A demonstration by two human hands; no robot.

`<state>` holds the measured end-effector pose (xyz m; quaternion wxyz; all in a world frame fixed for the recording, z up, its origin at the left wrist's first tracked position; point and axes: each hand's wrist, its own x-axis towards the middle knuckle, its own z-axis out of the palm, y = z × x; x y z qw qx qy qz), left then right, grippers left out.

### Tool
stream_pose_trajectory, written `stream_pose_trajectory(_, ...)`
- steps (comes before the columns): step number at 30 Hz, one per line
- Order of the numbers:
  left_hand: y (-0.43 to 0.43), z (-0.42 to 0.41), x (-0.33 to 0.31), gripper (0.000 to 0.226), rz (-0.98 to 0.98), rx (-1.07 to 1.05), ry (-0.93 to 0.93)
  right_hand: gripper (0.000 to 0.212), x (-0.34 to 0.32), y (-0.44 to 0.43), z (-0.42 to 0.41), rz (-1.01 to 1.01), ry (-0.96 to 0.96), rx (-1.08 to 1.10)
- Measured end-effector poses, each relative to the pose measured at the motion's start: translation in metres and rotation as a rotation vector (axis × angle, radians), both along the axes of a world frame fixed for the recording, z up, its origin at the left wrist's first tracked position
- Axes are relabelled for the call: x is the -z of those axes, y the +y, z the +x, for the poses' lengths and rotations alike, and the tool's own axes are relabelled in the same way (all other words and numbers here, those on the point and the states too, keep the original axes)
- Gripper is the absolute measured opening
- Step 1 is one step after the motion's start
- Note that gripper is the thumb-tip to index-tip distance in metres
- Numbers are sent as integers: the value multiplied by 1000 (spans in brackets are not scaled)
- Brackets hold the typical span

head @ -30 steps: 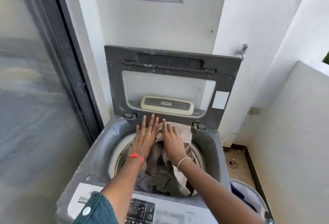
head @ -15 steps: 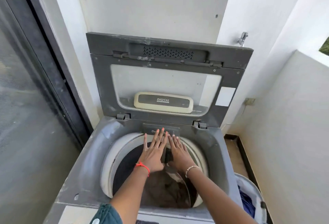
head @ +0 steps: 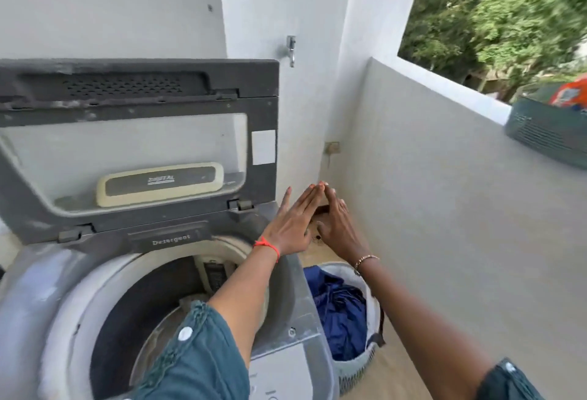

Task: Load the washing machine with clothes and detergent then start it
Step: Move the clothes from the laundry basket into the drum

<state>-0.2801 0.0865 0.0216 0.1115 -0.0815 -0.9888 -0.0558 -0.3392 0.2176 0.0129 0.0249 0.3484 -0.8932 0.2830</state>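
Top-load washing machine (head: 41,275) sits at left w/ lid (head: 139,145) propped upright vs. the wall behind. Drum (head: 133,314) open; some beige/brown fabric (head: 190,301) shows low inside, partly hidden by the left forearm crossing over the drum's right side. Detergent drawer (head: 170,239) labelled at the back edge, shut.

Both hands are out past the machine's right rear corner, held in the air over the floor gap. Left hand (head: 293,225) & right hand (head: 335,225) both flat, fingers straight, empty; fingertips meet at the top like a tent, palms apart lower down. Left wrist has a red thread, right wrist a thin bracelet.

Laundry basket (head: 359,364), pale w/ slotted wall, stands on the floor just beside the machine's right side, under the right forearm. Blue clothes (head: 341,314) lie in it.

Low parapet wall (head: 444,193) runs along the right. On its top, far right, a teal basket (head: 546,136) w/ something orange in it, blurred. A tap (head: 291,48) is on the wall above the lid's right corner. Trees beyond the parapet.
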Motion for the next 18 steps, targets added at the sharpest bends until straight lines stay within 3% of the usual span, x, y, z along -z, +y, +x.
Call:
stream_pose_trajectory(8, 99, -64, 46, 91, -10, -12, -115, 87, 57, 112, -51, 125, -131, 64)
stream_pose_trajectory(18, 148, -84, 175, 110, -68, -161, -371, 91, 178, 172, -74, 245, -361, -47)
